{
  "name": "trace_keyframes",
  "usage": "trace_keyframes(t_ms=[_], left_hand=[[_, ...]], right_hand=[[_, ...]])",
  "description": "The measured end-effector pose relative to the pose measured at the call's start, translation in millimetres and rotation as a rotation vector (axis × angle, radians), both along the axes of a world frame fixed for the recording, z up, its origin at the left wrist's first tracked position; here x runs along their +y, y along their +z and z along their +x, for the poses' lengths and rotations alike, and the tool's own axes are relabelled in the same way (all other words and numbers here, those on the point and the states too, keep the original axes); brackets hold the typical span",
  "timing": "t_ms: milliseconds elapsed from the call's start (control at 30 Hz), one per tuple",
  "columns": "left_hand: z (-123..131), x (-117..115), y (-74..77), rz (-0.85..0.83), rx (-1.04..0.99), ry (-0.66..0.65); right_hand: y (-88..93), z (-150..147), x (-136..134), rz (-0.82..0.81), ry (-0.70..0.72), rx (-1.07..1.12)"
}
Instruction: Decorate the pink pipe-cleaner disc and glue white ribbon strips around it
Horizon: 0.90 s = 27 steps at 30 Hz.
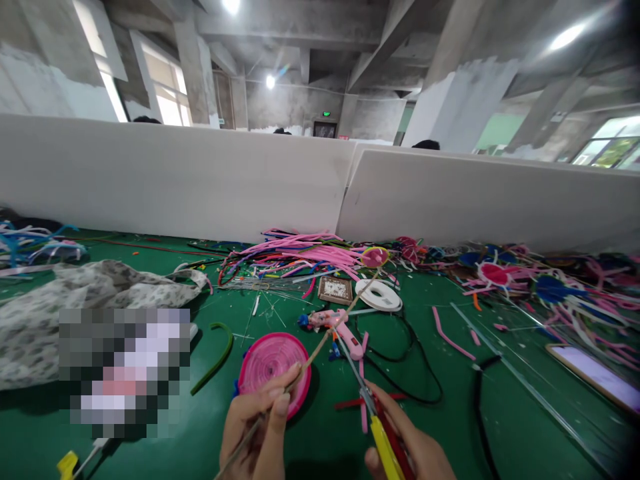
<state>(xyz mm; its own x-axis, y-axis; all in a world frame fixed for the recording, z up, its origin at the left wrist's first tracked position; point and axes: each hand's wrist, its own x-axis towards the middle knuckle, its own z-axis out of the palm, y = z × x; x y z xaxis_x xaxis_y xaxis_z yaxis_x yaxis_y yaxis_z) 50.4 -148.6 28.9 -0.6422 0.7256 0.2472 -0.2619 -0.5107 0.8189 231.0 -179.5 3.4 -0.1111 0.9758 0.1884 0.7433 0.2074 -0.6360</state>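
Observation:
My left hand (260, 427) is closed in a pinch on a thin stick (330, 333) that runs up and away to a small pink and yellow round piece (375, 257) at its far tip. My right hand (410, 447) is wrapped round the yellow and red handles of a pair of scissors (370, 407). The scissor blades point up to the left and reach the stick near its middle. Beneath the left hand lies a pink coiled disc (273, 363) on the green table (150, 453).
A pink glue gun (335, 325) with a black cord lies behind the disc. Nearby are a white tape roll (379, 295), a small framed square (335, 290), pink strips (305, 257), a patterned cloth (75, 300), a phone (600, 373) and a white partition (200, 180).

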Motion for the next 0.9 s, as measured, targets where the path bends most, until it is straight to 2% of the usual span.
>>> trace_keyframes(t_ms=[100, 233, 333, 433, 600, 767, 900], left_hand=[[0, 1, -3.0, -0.026, -0.068, -0.002], [-3, 2, 1.7, -0.222, -0.287, -0.120], [-8, 1, 9.0, -0.302, -0.371, -0.197], [-17, 1, 10.7, -0.350, -0.377, -0.235], [-35, 7, 4.3, -0.390, -0.389, -0.307], [-47, 9, 9.5, -0.338, -0.300, -0.337], [-53, 8, 15.2, -0.290, -0.208, -0.346]], right_hand=[[-1.0, -1, 1, 0.135, -0.059, -0.153], [0.2, -3, 4, 0.438, -0.216, -0.443], [6.0, -2, 4, 0.555, -0.229, -0.584], [13.6, 0, 3, 0.588, -0.207, -0.655], [24.2, 8, 0, 0.603, -0.146, -0.698], [35.2, 20, 1, 0.555, 0.000, -0.629], [42.5, 28, 0, 0.574, 0.046, -0.639]])
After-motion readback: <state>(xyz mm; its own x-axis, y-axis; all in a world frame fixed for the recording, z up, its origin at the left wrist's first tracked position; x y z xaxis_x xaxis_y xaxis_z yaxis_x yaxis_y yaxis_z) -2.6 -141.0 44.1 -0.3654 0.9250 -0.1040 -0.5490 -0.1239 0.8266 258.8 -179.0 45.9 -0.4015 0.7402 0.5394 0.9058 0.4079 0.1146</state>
